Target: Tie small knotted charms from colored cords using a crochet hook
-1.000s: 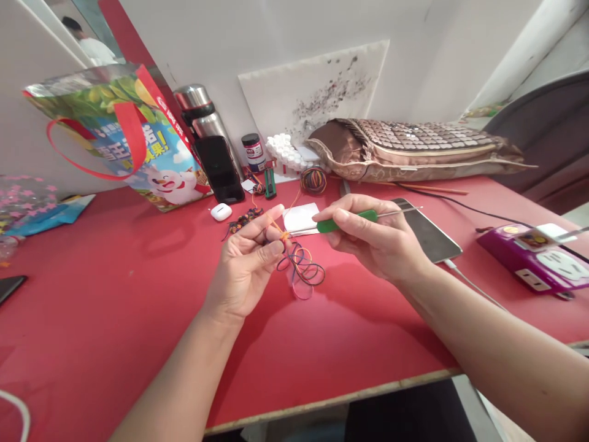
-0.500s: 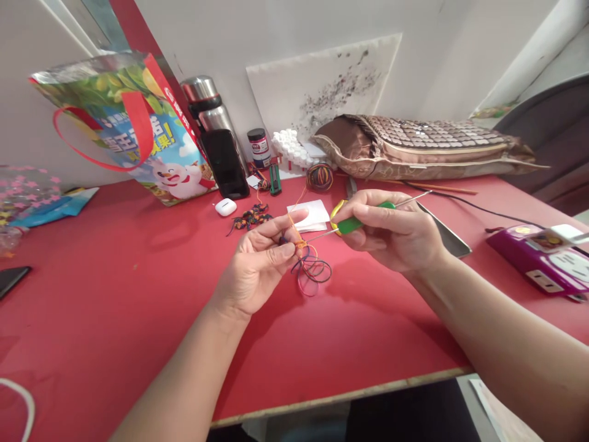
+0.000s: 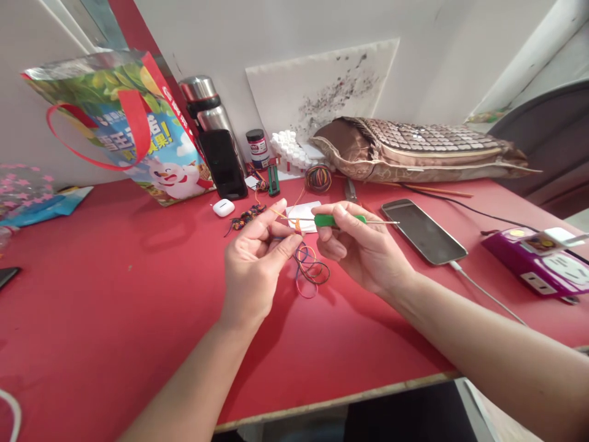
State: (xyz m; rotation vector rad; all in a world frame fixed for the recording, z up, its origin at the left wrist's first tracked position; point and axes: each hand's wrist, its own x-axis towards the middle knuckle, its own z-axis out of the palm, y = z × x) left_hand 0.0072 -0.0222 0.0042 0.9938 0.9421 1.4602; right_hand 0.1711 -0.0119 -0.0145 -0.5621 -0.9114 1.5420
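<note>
My left hand [image 3: 256,258] pinches a bunch of thin coloured rubber bands [image 3: 311,270] between thumb and fingers above the red table [image 3: 115,294]. The loops hang down to the right of that hand. My right hand [image 3: 361,245] grips a green-handled hook tool [image 3: 339,220], held level, its metal tip pointing left into the orange band near my left fingertips. A second metal end sticks out to the right of the handle.
A phone on a cable [image 3: 423,230] lies right of my hands, a purple power strip [image 3: 538,261] further right. Behind are a white card [image 3: 304,216], earbud case [image 3: 223,207], braided bands [image 3: 246,218], a band ball [image 3: 318,178], a printed bag [image 3: 124,129], a flask [image 3: 207,116] and a brown cushion [image 3: 414,150].
My right hand has turned the hook tool level and drawn in closer to my left hand. The hanging loops have shifted slightly; the phone under my right hand is now uncovered.
</note>
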